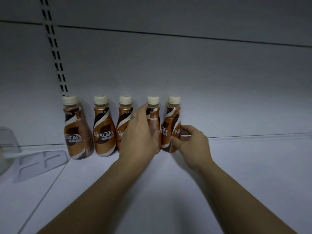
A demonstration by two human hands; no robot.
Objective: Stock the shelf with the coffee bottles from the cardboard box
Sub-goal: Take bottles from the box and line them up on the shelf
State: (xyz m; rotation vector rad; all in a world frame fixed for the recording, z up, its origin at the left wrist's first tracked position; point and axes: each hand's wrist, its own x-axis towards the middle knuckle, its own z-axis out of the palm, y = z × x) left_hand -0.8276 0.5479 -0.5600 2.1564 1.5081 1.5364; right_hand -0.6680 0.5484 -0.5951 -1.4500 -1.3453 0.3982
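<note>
Several brown Nescafe coffee bottles with cream caps stand upright in a row at the back of the white shelf [236,166]. My left hand [138,134] is wrapped around the fourth bottle [153,105], covering most of its body and part of the third bottle [124,115]. My right hand [192,142] grips the lower body of the rightmost bottle [172,122], thumb in front and fingers behind. The two bottles further left [76,130] [103,130] stand free. The cardboard box is out of view.
A clear plastic divider [33,161] lies on the shelf at the left. A slotted upright rail [54,53] runs up the grey back panel. To the right of the row is bare shelf surface.
</note>
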